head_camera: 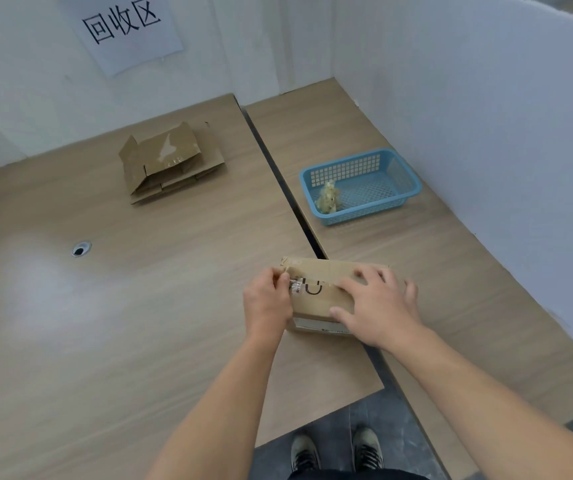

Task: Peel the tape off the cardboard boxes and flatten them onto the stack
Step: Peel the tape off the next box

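A small closed cardboard box (pixel 323 299) lies on the near edge of the wooden table, straddling the gap between two tabletops. My left hand (pixel 267 299) pinches a crumpled end of clear tape (pixel 296 286) at the box's left end. My right hand (pixel 378 306) lies spread flat on the box top, fingers straight, pressing it down. A stack of flattened cardboard boxes (pixel 170 161) rests at the back of the left tabletop.
A blue plastic basket (pixel 395 181) with a wad of peeled tape (pixel 328 198) sits on the right tabletop. White walls enclose the back and right; a paper sign (pixel 122 26) hangs on the back wall. A cable hole (pixel 80 249) is on the left. My shoes show below.
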